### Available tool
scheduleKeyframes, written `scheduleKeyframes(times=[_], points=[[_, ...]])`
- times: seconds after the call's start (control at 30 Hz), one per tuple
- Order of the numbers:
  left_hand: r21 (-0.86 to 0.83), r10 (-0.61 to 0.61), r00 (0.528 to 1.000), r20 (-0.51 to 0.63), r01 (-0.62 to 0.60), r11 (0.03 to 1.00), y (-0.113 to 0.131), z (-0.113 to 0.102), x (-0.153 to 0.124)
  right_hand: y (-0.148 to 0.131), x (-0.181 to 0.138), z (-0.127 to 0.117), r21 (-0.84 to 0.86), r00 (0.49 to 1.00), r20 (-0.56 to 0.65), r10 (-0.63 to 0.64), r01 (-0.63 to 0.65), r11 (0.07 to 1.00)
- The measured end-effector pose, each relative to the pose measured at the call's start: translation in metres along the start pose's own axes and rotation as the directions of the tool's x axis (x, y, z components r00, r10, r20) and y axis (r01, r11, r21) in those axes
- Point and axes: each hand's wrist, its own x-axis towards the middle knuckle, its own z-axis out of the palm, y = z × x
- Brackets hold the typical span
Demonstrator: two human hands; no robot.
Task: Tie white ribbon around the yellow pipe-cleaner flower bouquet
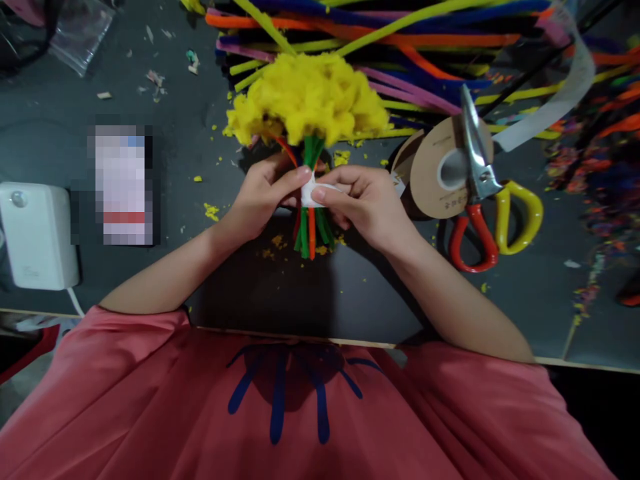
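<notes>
A bouquet of fluffy yellow flowers (310, 100), made of what look like pipe cleaners, stands out above the dark table. Its green and orange stems (312, 233) are bunched together and point toward my body. White ribbon (311, 193) wraps around the middle of the stems. My left hand (267, 190) grips the bunch from the left, its thumb pressed at the ribbon's upper edge. On the other side, my right hand (367, 200) pinches the ribbon between thumb and fingers. The fingers behind the stems are partly hidden.
Loose coloured pipe cleaners (430, 40) lie across the back. Right of my hands, scissors (480, 180) with red and yellow handles rest against a ribbon spool (430, 173). A blurred-out phone (125, 187) and a white power bank (40, 233) are at left. Fuzz scraps (590, 153) litter the right.
</notes>
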Motion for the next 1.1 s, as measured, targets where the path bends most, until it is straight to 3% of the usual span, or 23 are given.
scheduleKeyframes(times=[0.17,0.4,0.47,0.57,0.7,0.8,0.9,1.0,1.1], points=[[-0.078,-0.063,0.997,0.034,0.066,0.995,0.003,-0.006,0.002,0.002,0.003,-0.006,0.04,0.999,0.042,0.004,-0.006,0.999],[-0.221,-0.068,0.958,0.277,0.132,0.966,-0.001,-0.01,0.002,0.002,0.006,-0.003,0.259,0.969,0.229,0.09,-0.15,0.954],[-0.236,-0.1,0.947,0.304,0.177,0.956,-0.002,-0.009,0.003,0.002,0.006,-0.001,0.299,0.948,0.3,0.103,-0.196,0.934],[-0.239,-0.122,0.938,0.324,0.207,0.949,-0.002,-0.007,0.004,0.004,0.006,-0.001,0.298,0.953,0.29,0.082,-0.171,0.939],[-0.143,-0.095,0.963,0.25,0.134,0.981,0.0,-0.005,0.003,0.006,0.005,-0.002,0.204,0.984,0.175,0.03,-0.066,0.977],[-0.058,-0.016,0.997,0.08,0.021,0.998,-0.001,-0.002,0.001,0.003,0.003,-0.001,0.073,0.998,0.067,0.014,-0.019,0.997],[0.036,0.088,0.995,-0.05,-0.087,0.996,-0.003,-0.001,0.0,-0.002,0.0,0.003,-0.019,1.0,-0.008,0.008,-0.008,1.0],[0.064,0.107,0.994,-0.039,-0.104,0.993,-0.004,-0.001,0.0,-0.004,-0.001,0.005,-0.045,0.999,-0.041,0.004,-0.006,0.999],[-0.014,0.022,0.999,-0.034,-0.023,1.0,-0.002,-0.001,0.0,0.0,0.0,0.001,-0.043,1.0,-0.015,-0.019,0.018,0.999]])
